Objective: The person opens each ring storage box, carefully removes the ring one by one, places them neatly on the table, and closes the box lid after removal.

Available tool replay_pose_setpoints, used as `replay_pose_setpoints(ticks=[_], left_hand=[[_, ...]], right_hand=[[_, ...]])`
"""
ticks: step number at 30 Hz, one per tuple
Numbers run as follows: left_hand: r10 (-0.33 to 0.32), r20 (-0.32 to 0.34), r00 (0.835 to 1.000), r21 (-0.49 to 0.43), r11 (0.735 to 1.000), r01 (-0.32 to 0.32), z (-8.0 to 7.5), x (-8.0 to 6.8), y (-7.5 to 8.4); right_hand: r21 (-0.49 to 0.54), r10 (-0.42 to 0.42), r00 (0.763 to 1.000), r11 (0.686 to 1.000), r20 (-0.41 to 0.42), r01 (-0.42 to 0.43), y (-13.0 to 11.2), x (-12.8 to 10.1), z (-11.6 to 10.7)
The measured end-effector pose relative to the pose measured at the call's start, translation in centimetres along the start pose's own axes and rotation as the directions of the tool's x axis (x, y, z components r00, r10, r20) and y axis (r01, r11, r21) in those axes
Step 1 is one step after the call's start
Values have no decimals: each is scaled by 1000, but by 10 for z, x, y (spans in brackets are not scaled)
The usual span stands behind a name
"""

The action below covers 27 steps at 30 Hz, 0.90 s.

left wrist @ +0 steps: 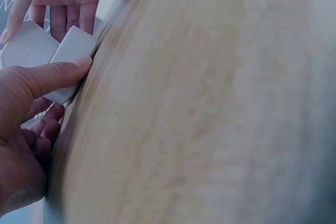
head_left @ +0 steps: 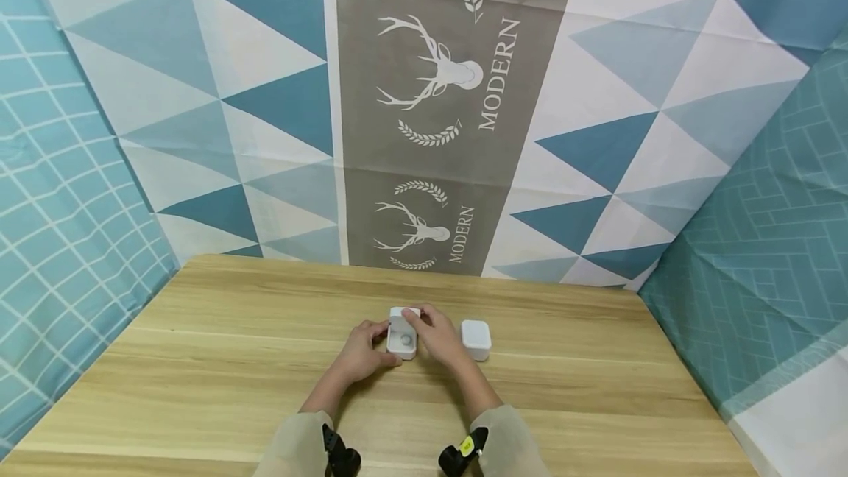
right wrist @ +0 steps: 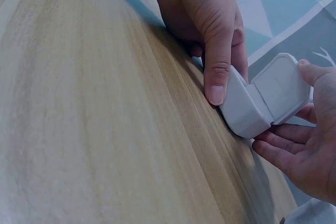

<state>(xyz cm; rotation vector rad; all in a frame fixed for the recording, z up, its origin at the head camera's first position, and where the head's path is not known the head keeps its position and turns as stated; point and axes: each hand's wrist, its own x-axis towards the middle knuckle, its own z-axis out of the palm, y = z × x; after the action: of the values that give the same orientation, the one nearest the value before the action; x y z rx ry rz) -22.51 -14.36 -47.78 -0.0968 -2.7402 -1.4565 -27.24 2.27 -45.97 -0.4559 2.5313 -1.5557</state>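
A small white ring box (head_left: pixel 400 327) stands with its hinged lid raised near the middle of the table. Inside its base shows a small round greyish thing (head_left: pixel 406 340), probably a ring. My left hand (head_left: pixel 361 353) grips the base from the left, its thumb along the near side, as the right wrist view shows. On the right, my right hand (head_left: pixel 442 338) holds the raised lid (right wrist: pixel 283 85), thumb at the lid's edge and fingers behind and below it. A second white box (head_left: pixel 475 338), closed, sits just right of my right hand.
The wooden table (head_left: pixel 218 359) spreads out on both sides of my hands. A patterned cloth backdrop (head_left: pixel 278 94) rises behind its far edge, with teal cloths at left and right. Black wrist cameras (head_left: pixel 341 455) are strapped over beige sleeves.
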Motion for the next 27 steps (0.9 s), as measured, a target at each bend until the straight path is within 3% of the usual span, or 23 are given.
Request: replay_pose_setpoints(ticks=[27], left_hand=[[15,-9,1000,-11,1000,-15,1,-1,0]], right_hand=[[-20,-52,998,998,-36,52,4,1,1]])
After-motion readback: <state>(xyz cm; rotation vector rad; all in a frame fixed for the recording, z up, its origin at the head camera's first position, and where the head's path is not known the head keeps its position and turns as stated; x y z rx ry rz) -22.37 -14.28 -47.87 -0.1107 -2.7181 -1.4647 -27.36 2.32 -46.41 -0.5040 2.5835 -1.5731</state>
